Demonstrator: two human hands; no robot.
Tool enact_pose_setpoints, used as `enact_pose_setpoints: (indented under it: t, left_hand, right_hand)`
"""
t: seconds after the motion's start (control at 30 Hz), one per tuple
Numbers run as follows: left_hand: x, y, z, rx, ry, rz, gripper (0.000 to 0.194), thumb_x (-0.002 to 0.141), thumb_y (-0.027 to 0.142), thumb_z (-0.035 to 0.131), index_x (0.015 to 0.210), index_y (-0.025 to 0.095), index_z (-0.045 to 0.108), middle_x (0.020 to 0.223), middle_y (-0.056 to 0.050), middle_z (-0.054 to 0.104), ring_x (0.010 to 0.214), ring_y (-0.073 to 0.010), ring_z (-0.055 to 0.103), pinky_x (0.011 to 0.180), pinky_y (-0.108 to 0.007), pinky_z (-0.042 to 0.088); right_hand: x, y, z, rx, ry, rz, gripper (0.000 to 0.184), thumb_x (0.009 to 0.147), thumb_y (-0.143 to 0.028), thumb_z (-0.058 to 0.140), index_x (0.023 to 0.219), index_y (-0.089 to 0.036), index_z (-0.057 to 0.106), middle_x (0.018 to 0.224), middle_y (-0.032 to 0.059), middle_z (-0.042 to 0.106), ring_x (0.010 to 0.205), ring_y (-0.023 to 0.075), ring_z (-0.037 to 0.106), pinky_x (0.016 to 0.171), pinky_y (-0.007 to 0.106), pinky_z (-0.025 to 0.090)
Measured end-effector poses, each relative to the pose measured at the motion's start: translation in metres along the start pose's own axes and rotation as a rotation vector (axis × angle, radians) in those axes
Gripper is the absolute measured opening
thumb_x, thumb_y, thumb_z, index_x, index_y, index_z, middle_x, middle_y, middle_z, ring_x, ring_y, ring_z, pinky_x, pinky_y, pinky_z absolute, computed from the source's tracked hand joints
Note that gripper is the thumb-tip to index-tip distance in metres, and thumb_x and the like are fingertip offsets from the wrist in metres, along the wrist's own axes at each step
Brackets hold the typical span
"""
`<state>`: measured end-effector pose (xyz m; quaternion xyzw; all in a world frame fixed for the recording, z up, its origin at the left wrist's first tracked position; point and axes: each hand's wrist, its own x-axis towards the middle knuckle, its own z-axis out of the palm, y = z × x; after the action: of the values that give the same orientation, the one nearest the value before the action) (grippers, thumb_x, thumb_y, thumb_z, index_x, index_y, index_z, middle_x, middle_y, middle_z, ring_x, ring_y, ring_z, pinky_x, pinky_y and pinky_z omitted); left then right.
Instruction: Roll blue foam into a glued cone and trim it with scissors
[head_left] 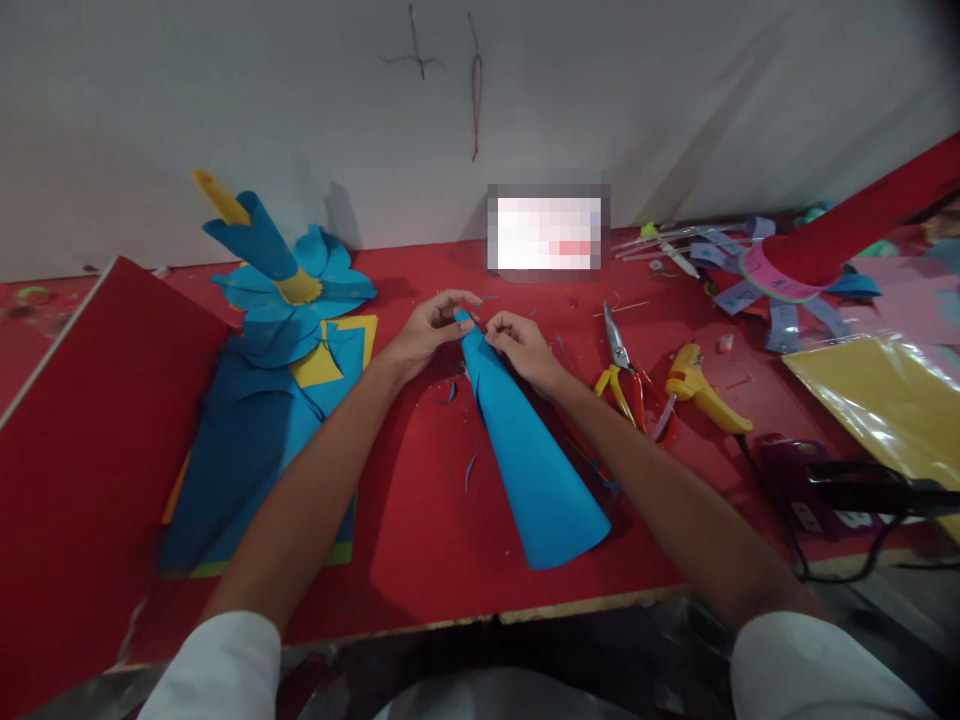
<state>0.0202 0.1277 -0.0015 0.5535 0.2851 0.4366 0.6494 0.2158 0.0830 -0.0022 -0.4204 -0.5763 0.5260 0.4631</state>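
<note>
A blue foam-sheet cone [525,460] lies on the red table, its narrow tip pointing away from me and its wide end near the front edge. My left hand [435,328] pinches the tip from the left, thumb and fingers closed on it. On the other side of the tip, my right hand [519,345] has curled fingers and a thumb pressed against the cone's edge. Thin blue offcuts [470,473] are scattered about the cone. To the left stands a blue foam flower [266,245] with a yellow rolled centre.
Scissors [616,345], red-handled pliers [643,395] and a yellow glue gun [705,385] with a cord lie to the right. Blue and yellow sheets [225,470] are stacked at left, beside a red panel [97,450]. A yellow packet [877,400] lies at far right; a white wall stands behind.
</note>
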Motion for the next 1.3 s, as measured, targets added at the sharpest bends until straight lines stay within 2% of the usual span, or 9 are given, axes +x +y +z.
enact_pose_setpoints:
  t: [0.3,0.47,0.6,0.7,0.83,0.9,1.0,1.13,1.3]
  left_hand:
    - [-0.0007,-0.0009,-0.0019,-0.019,0.02,0.01,0.043,0.072,0.034,0.099,0.106,0.021,0.076,0.08,0.003,0.061,0.07,-0.008,0.06,0.068,-0.019,0.051]
    - [-0.0016,0.0011,-0.0013,-0.019,0.014,-0.007,0.047,0.072,0.036,0.099,0.109,0.021,0.075,0.091,-0.001,0.069,0.075,-0.0105,0.063,0.07,-0.022,0.052]
    - [-0.0024,0.0044,-0.0005,-0.026,0.001,-0.007,0.048,0.07,0.034,0.1,0.109,0.021,0.075,0.089,0.0,0.067,0.075,-0.0106,0.062,0.071,-0.021,0.053]
    - [-0.0024,0.0042,-0.001,-0.015,0.001,-0.004,0.045,0.071,0.034,0.099,0.107,0.021,0.075,0.09,-0.001,0.067,0.078,-0.011,0.063,0.072,-0.021,0.053]
    - [-0.0021,0.0016,-0.0016,0.003,0.001,-0.005,0.044,0.073,0.035,0.098,0.107,0.021,0.075,0.095,-0.002,0.068,0.083,-0.012,0.064,0.076,-0.022,0.053]
    - [-0.0019,0.0007,-0.0014,0.002,0.0,0.004,0.043,0.073,0.035,0.098,0.106,0.021,0.074,0.093,-0.001,0.066,0.082,-0.0116,0.063,0.075,-0.021,0.053]
    - [-0.0017,0.0004,-0.0012,0.012,0.011,0.021,0.043,0.072,0.035,0.099,0.104,0.021,0.075,0.089,0.0,0.062,0.078,-0.0107,0.06,0.072,-0.02,0.051]
    - [-0.0017,0.0008,-0.0015,0.025,0.007,0.029,0.042,0.072,0.034,0.098,0.105,0.022,0.076,0.089,0.0,0.061,0.079,-0.0108,0.059,0.072,-0.02,0.051]
    - [-0.0019,0.001,-0.0017,0.02,-0.005,0.038,0.043,0.072,0.034,0.098,0.107,0.022,0.075,0.092,-0.001,0.064,0.08,-0.0111,0.061,0.073,-0.021,0.052]
  right_hand:
    - [-0.0025,-0.0021,-0.0002,0.051,0.009,0.039,0.017,0.079,-0.036,0.064,0.078,-0.025,0.051,0.061,-0.0069,0.045,0.055,0.0111,0.037,0.054,0.028,0.027]
    - [-0.0016,-0.0004,-0.0012,0.046,0.031,0.049,0.017,0.078,-0.036,0.064,0.077,-0.025,0.051,0.061,-0.0063,0.044,0.056,0.0116,0.037,0.052,0.027,0.026]
    - [-0.0014,0.0,-0.0023,0.053,0.036,0.054,0.018,0.078,-0.037,0.064,0.077,-0.025,0.051,0.061,-0.006,0.043,0.057,0.0124,0.036,0.053,0.028,0.026]
    - [-0.001,0.0,-0.0026,0.06,0.019,0.028,0.027,0.082,-0.045,0.068,0.077,-0.024,0.051,0.064,-0.0057,0.04,0.059,0.0127,0.035,0.056,0.028,0.026]
    - [0.0002,0.0006,-0.0025,0.034,0.043,-0.03,0.053,0.087,-0.071,0.067,0.072,-0.024,0.045,0.068,-0.0051,0.036,0.063,0.0132,0.033,0.06,0.03,0.028]
    - [0.0004,0.0003,-0.0029,0.022,0.029,-0.044,0.057,0.086,-0.074,0.067,0.071,-0.024,0.045,0.069,-0.0051,0.036,0.063,0.013,0.033,0.06,0.03,0.028]
    - [-0.0002,-0.001,-0.0037,-0.011,-0.024,-0.024,0.045,0.086,-0.062,0.07,0.072,-0.023,0.05,0.067,-0.0049,0.04,0.063,0.0129,0.036,0.061,0.03,0.029]
    - [-0.0008,-0.0029,-0.0039,-0.037,-0.007,-0.012,0.027,0.083,-0.044,0.065,0.071,-0.024,0.052,0.064,-0.0051,0.042,0.061,0.0131,0.036,0.06,0.029,0.03]
    - [-0.0011,-0.0055,-0.0035,-0.05,0.015,-0.023,0.02,0.078,-0.038,0.06,0.068,-0.024,0.051,0.062,-0.0049,0.042,0.058,0.0126,0.036,0.058,0.029,0.03]
